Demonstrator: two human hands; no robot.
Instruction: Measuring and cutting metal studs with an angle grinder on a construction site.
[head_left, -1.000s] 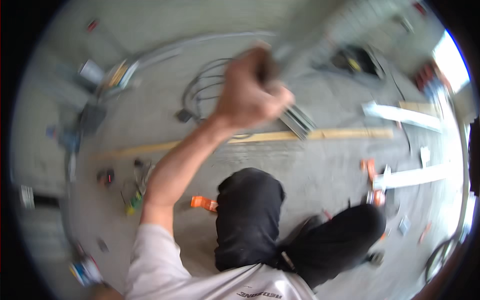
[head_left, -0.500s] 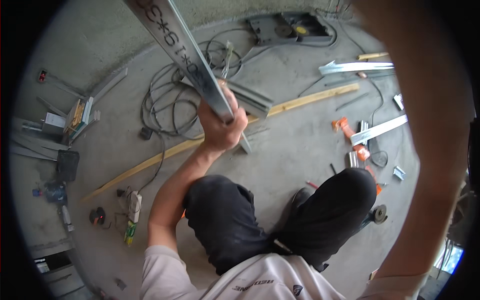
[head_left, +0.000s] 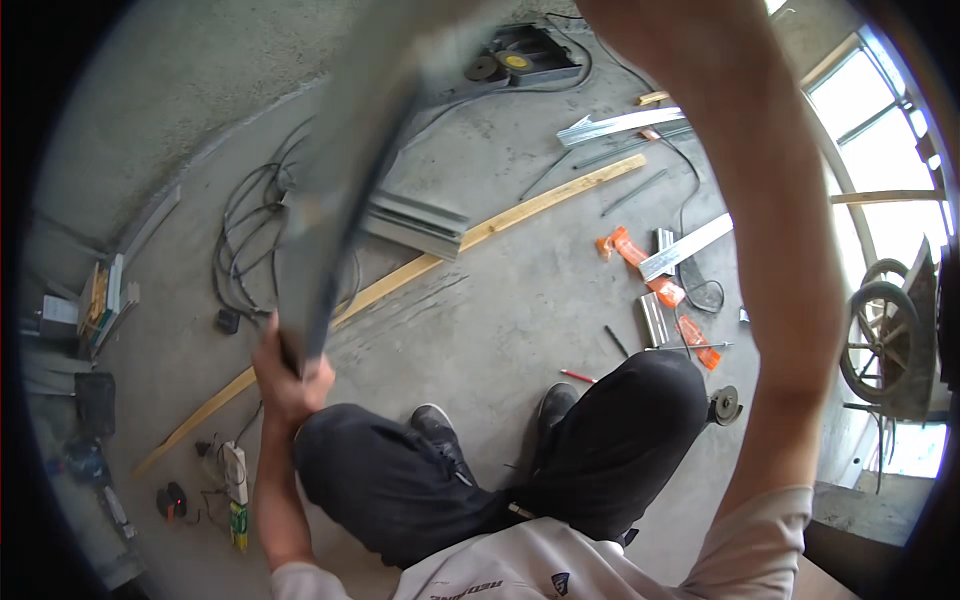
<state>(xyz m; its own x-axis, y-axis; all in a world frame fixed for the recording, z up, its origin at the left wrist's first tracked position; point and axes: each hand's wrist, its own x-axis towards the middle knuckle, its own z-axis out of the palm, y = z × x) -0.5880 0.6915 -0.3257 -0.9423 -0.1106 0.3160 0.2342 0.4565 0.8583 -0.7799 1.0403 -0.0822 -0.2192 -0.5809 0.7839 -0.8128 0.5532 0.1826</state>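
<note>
A long metal profile (head_left: 335, 190), smeared by motion, rises steeply from my left knee to beyond the upper edge. My left hand (head_left: 283, 388) is closed around its lower end, just beside the knee. My right arm (head_left: 775, 230) reaches up along the right side and leaves the picture at the top, so the right hand is out of sight. Behind the held profile, short metal profiles (head_left: 415, 225) lie against a long wooden strip (head_left: 545, 205) on the concrete floor.
Coiled black cable (head_left: 235, 240) lies at the left, with a power strip (head_left: 235, 472) nearer me. An open black tool case (head_left: 540, 55) sits by the far wall. Orange packets (head_left: 665, 290), a red pencil (head_left: 578, 376) and an angle grinder (head_left: 725, 405) lie right. A wheeled cart (head_left: 885, 335) stands far right.
My left hand has come down and left to beside my knee, still holding the profile, which now stands more steeply. The view has shifted rightward, bringing the window and wheeled cart into sight.
</note>
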